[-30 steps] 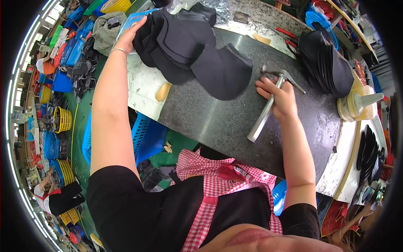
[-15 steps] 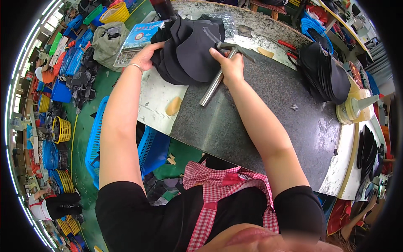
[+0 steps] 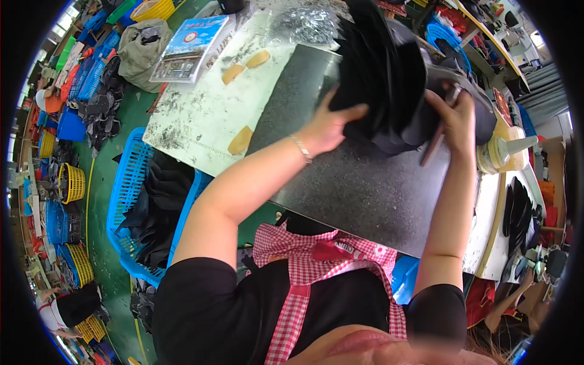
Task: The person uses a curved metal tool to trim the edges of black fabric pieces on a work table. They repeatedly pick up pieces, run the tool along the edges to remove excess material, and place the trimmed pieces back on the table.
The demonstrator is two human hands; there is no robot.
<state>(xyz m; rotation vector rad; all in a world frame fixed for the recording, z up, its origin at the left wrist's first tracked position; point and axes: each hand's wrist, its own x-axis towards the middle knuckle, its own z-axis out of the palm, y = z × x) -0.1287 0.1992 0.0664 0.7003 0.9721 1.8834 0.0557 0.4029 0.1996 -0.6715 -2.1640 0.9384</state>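
A thick bundle of thin black sheet pieces (image 3: 383,79) is held up over the right part of the dark worktop slab (image 3: 371,194). My left hand (image 3: 331,126) grips the bundle's left side, with the fingertips partly hidden by the pieces. My right hand (image 3: 459,121) is closed around a metal-handled hammer (image 3: 434,145) and lies against the bundle's right side. The hammer's head is mostly hidden by the hand and blurred. Another pile of black pieces (image 3: 485,115) lies just behind my right hand, partly covered.
Tan wedge-like pieces (image 3: 241,140) lie on the white board (image 3: 182,137) at left, near a blue printed packet (image 3: 191,45). Clear plastic (image 3: 304,25) lies at the back. A nozzled bottle (image 3: 502,152) stands at right. A blue basket (image 3: 121,204) of black pieces sits on the left.
Both hands have moved right with the black bundle, from the white board's back to above the slab's right side. The hammer has travelled along in my right hand. Tan pieces behind are uncovered.
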